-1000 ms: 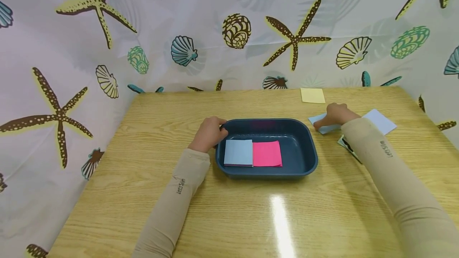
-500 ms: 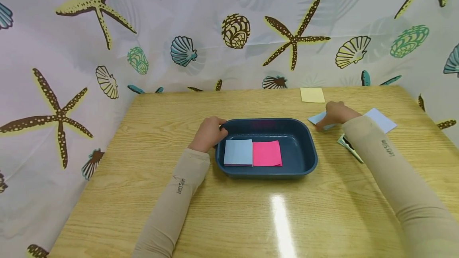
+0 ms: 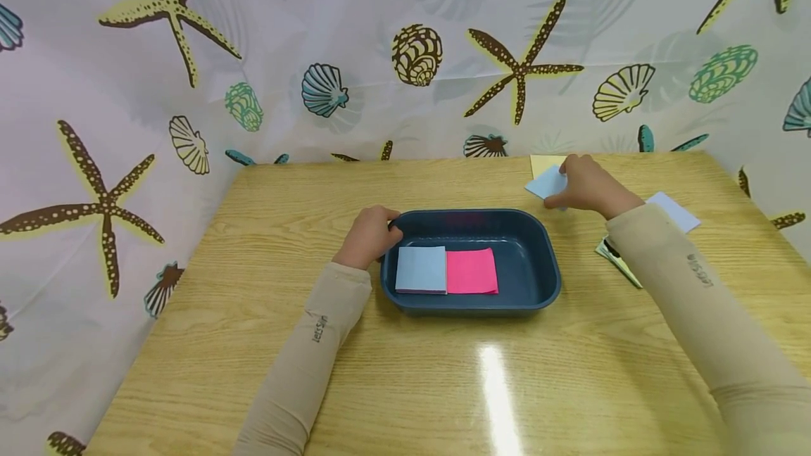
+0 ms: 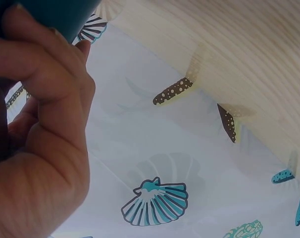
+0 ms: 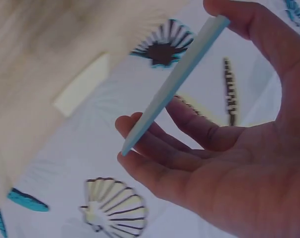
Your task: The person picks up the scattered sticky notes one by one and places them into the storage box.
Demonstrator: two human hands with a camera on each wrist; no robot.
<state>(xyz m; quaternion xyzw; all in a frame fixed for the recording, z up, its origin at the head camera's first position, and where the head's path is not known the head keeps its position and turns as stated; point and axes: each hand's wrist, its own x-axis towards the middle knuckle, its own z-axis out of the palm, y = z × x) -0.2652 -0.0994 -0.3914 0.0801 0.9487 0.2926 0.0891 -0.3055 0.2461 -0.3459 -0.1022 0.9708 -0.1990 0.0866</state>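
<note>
At the left end of a dark blue plastic tub, my left hand grips the rim; in the left wrist view its curled fingers sit under the tub's blue wall. A light blue sticky-note pad is pinched by my right hand, lifted over the table behind the tub's right end. The right wrist view shows that pad edge-on, thumb at one edge and fingertips at the opposite one. Inside the tub, a pale blue pad lies beside a bright pink pad.
A yellow sticky-note pad lies at the table's back edge, partly behind the held pad. Right of it are a pale lavender pad and a small greenish item, both partly covered by my right sleeve. A shell-patterned curtain borders the table.
My right hand has picked up the light blue pad from the table and moved it up and leftward, overlapping the yellow pad. My left hand and the tub have stayed put.
</note>
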